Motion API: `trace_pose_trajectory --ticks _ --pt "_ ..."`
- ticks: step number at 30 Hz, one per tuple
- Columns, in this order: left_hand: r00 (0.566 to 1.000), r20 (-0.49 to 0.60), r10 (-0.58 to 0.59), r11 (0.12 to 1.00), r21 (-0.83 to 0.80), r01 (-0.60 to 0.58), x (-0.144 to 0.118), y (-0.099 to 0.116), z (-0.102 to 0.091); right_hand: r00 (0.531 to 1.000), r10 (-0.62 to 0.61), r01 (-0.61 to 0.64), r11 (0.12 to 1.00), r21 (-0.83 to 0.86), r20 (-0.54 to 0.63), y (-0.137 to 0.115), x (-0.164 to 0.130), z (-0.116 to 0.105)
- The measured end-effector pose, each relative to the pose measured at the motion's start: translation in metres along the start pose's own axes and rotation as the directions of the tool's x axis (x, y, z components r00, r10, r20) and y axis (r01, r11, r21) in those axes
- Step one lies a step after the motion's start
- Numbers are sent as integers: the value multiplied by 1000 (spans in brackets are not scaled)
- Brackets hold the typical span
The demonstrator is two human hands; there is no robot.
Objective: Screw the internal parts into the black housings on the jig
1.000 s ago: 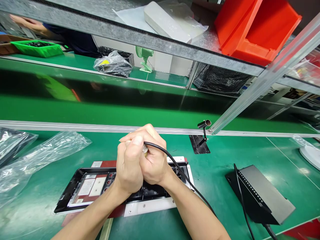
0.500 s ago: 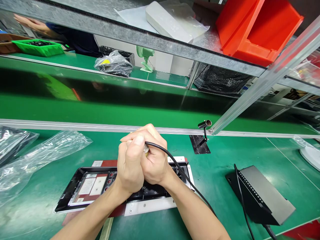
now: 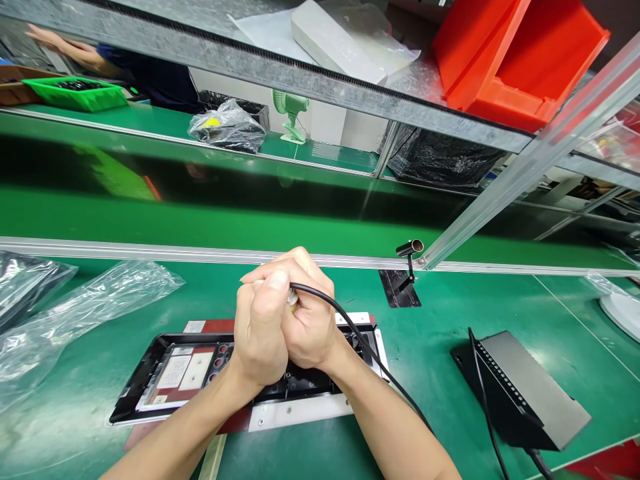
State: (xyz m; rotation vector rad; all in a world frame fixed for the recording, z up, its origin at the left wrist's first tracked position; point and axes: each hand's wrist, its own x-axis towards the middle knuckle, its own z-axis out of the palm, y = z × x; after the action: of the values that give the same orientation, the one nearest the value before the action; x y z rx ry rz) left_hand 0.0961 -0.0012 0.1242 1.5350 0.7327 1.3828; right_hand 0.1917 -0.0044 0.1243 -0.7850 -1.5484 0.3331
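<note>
Almost nothing has moved since the earlier frame: the person's left hand and right hand stay pressed together, both curled tight around a corded tool. Only a small pale bit of it shows between them; whether its lower end touches anything is hidden. Its black cord arcs off toward 4 o'clock from the hands. Directly below them lies the black case, reaching from 8 o'clock to between 3 and 4, with a screwed white strip along its near edge. A clear bag lies at 9 o'clock, a small tube on a stand at 2, a grey-and-black box between 3 and 4. Farther off, a fan stands at 12, and a co-worker's dark sleeve shows between 10 and 11.
</note>
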Motion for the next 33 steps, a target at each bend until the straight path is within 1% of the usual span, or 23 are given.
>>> trace_pose_trajectory --ticks 7,12,17,21,26,33 --pt "1000 13 24 999 22 -25 1 3 0 999 25 -24 999 -38 27 0 -1 0" --pt "1000 -5 25 999 27 -25 2 4 1 998 66 -65 997 -49 20 -3 -1 1" --pt "999 21 42 999 16 -42 2 4 1 1000 26 -26 999 -25 5 -1 0 1" --pt "999 -10 39 999 24 -38 1 4 1 999 25 -24 999 -29 21 0 0 1" --pt "1000 -7 25 999 24 -25 1 4 1 998 51 -51 998 -32 23 -4 1 0" --pt "997 -49 56 998 16 -55 3 5 3 995 67 -63 996 -65 67 -1 -2 1"
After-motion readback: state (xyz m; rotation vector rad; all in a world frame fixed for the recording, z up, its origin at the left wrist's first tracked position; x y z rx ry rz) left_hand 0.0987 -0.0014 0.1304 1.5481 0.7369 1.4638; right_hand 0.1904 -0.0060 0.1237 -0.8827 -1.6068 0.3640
